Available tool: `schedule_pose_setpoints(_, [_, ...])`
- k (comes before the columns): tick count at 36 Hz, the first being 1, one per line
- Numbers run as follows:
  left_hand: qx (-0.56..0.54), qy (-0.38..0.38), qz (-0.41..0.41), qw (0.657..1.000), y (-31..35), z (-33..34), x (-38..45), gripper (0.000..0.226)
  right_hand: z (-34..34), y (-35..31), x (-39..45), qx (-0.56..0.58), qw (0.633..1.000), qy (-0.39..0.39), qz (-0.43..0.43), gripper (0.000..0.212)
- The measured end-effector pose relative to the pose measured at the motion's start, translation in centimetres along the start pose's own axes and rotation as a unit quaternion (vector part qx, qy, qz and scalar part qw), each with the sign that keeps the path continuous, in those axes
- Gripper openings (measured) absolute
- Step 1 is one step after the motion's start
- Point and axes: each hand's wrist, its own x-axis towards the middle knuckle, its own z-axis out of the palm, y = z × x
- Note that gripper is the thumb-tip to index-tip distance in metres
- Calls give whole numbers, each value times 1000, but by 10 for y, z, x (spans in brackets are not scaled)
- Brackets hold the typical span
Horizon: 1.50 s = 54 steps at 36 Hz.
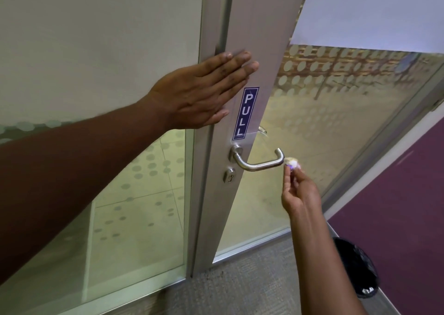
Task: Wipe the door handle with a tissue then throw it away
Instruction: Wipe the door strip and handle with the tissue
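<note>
i am pinching a small crumpled white tissue wad (292, 163) between the thumb and fingertips (287, 177) of my right hand (300, 194), holding it right at the outer bend of the brushed-steel lever door handle (258, 164), touching or almost touching it. i am judging the wad to be nearly weightless, soft and easy to tear or drop, so i am keeping the pinch at its base and leaving the fluffy end free to rub the metal. the handle is looking stiff, smooth and probably slippery, so i am expecting the tissue to glide more than grip. my left hand (199, 93) is lying flat, fingers spread and straight, against the grey door frame edge (254, 26) above a blue "pull" label (246, 114), gripping nothing. a black-lined waste bin (355, 271) is sitting on the floor to the lower right.
</note>
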Motion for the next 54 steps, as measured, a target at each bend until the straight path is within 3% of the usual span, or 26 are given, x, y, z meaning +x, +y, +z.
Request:
schedule_pose_setpoints(3, [3, 3, 0, 1000, -1, -1, 1, 73, 13, -14, 12, -162, 978, -21, -131, 13])
schedule_pose_setpoints(5, [2, 5, 2, 1000, -1, 0, 0, 73, 22, -22, 21, -303, 927, -47, -216, 14])
schedule_pose_setpoints(9, [-15, 12, -1, 1000, -1, -1, -1, 72, 34, -32, 40, -594, 732, -103, -317, 20])
schedule_pose_setpoints(13, [-17, 19, 1, 1000, 0, 0, -1, 72, 43, -36, 50, -757, 517, -170, -361, 20])
schedule_pose_setpoints(14, [-15, 19, 1, 1000, 0, 0, 0, 72, 45, -36, 51, -775, 479, -180, -370, 21])
schedule_pose_setpoints(16, [-14, 15, 0, 1000, 0, -1, 0, 72, 45, -36, 49, -793, 441, -186, -378, 21])
schedule_pose_setpoints(19, [-18, 10, -2, 1000, 0, -2, 0, 72, 36, -36, 48, -785, 452, -174, -386, 19])
schedule_pose_setpoints(24, [-8, 17, -2, 1000, 1, -3, 0, 73, 5, -24, 44, -693, 589, -131, -396, 15])
schedule_pose_setpoints(28, [-2, 12, 2, 1000, 1, -4, 0, 73, -19, -6, 34, -623, 649, -128, -418, 16])
schedule_pose_setpoints(34, [-2, 8, -5, 1000, 1, -3, 0, 74, -52, 23, 20, -622, 622, -190, -436, 19])
schedule_pose_setpoints(38, [-5, 4, -7, 1000, 1, -2, 0, 74, -63, 28, 18, -569, 688, -188, -410, 18])
schedule_pose_setpoints(41, [-8, 11, -7, 1000, 1, -2, 0, 74, -58, 19, 19, -542, 711, -179, -412, 16])
schedule_pose_setpoints(54, [-62, 28, -28, 997, 2, -6, 0, 80, -19, -16, -2, -586, 677, -166, -413, 19])
